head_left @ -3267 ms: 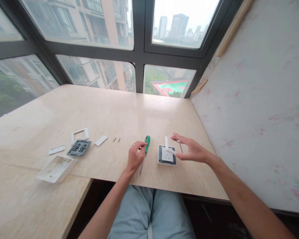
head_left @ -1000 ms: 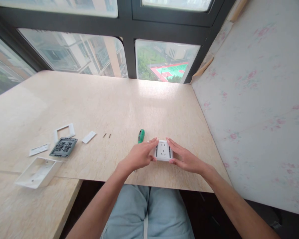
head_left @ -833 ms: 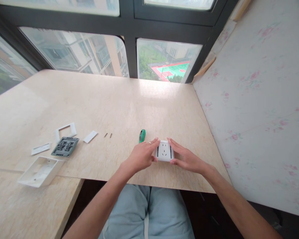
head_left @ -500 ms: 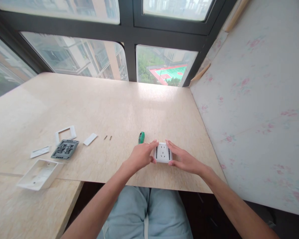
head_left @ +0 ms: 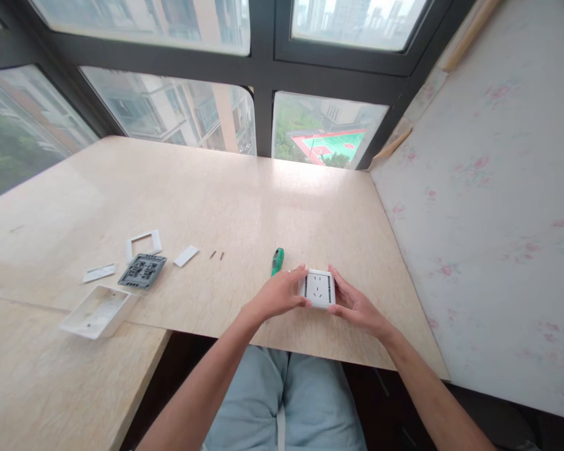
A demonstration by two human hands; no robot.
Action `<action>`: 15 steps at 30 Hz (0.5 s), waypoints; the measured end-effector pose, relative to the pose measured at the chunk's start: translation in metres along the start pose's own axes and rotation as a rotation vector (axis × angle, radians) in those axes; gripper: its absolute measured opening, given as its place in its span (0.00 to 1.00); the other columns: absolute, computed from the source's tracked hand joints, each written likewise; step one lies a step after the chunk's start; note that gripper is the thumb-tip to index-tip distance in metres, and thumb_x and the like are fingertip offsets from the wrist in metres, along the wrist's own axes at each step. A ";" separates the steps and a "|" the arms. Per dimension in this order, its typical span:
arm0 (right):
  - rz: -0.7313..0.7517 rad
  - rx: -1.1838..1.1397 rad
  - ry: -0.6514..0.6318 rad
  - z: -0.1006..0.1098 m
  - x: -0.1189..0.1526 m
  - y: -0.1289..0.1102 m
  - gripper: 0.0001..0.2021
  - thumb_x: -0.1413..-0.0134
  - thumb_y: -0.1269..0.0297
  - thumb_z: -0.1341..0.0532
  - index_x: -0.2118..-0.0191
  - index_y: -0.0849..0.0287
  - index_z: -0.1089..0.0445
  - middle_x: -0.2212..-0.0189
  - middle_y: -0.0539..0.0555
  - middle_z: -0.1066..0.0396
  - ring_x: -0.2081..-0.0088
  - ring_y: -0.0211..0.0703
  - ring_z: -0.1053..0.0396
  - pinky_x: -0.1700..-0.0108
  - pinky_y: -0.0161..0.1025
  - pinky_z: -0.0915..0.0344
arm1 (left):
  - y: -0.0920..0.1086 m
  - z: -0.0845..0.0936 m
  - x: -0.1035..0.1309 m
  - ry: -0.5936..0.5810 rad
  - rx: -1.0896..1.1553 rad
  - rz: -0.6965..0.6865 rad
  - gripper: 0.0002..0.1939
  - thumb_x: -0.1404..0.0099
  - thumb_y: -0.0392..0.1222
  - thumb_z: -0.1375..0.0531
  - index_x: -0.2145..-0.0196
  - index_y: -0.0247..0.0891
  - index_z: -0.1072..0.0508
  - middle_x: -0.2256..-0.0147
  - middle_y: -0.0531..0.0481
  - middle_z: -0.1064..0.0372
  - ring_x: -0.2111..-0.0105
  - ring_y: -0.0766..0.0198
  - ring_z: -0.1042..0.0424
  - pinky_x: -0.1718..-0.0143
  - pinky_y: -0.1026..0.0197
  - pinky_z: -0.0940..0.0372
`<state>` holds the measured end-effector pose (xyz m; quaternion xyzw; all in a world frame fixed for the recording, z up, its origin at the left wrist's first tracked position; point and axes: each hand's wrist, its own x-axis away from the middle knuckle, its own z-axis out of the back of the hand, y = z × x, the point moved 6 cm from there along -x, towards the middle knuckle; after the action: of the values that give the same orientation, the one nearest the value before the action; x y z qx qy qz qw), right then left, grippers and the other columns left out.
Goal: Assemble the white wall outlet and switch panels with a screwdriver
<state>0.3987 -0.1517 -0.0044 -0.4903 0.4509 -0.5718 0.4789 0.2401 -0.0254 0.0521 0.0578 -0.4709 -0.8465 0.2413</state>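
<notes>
A white wall socket (head_left: 318,289) with several slots faces up near the front edge of the table, with dark strips along its left and right sides. My left hand (head_left: 284,292) grips its left side, thumb at the near corner and fingers at the far one. On the opposite side my right hand (head_left: 356,304) holds it the same way, fingers curled along the edge. The socket's underside is hidden. Just beyond my left hand lies a screwdriver with a green handle (head_left: 277,260); its shaft is largely hidden.
To the left lie a white open box (head_left: 98,311), a grey socket module (head_left: 143,270), a white frame (head_left: 156,240), white strips (head_left: 187,255) (head_left: 99,272) and two screws (head_left: 222,255). The wall (head_left: 489,238) bounds the right, windows the back.
The view has shifted, so the table things appear farther right. Both hands still hold the socket; the right fingers have slid lower along its side.
</notes>
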 end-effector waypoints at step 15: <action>-0.030 -0.084 0.085 0.002 0.001 -0.002 0.49 0.48 0.58 0.27 0.27 0.51 0.53 0.27 0.58 0.54 0.28 0.58 0.51 0.29 0.60 0.53 | -0.013 -0.005 -0.008 0.248 0.096 0.171 0.10 0.32 0.40 0.44 0.65 0.36 0.24 0.64 0.45 0.22 0.67 0.59 0.25 0.63 0.59 0.32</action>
<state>0.4007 -0.1525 -0.0024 -0.4919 0.4868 -0.5800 0.4297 0.2441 -0.0199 0.0373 0.1332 -0.4806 -0.7857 0.3659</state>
